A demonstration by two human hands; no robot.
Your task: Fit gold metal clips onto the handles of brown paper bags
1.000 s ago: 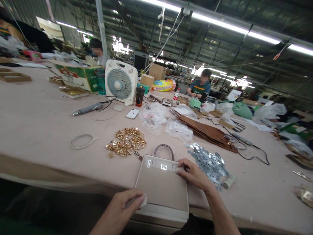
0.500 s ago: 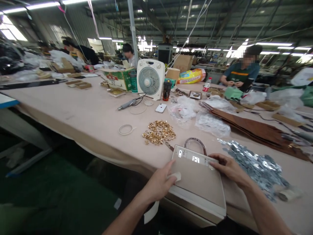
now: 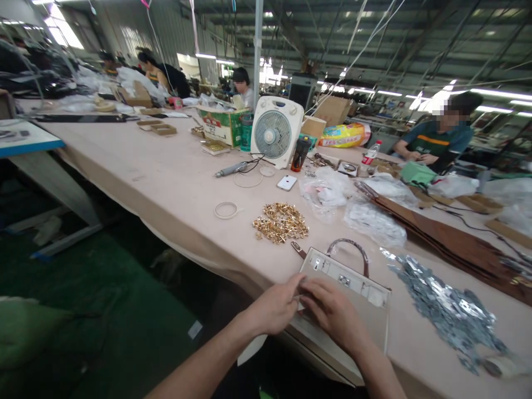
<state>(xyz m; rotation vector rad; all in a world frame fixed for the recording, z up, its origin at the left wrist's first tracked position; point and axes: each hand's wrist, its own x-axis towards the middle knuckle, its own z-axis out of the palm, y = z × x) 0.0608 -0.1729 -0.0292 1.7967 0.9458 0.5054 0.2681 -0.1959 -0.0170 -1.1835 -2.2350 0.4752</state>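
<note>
A handbag with a beige face, pale edges and a dark curved handle lies at the table's front edge. Small metal fittings sit along its upper part, and a brown strap with a buckle sticks out at its top left corner. Over the bag's left side, my left hand is closed on a white tape strip, whose loose end hangs below the wrist. Fingertips of my right hand meet those of the left, pinched at the strip; the exact grip is partly hidden.
Beyond the bag lie a heap of gold-coloured fasteners, a tape ring and a phone. Grey metal pieces spread to the right, near brown leather strips. A fan stands farther back. A co-worker sits across the table.
My right hand has left the bag's upper right corner and come left to meet my left hand. The view has shifted, so the scene sits farther right.
</note>
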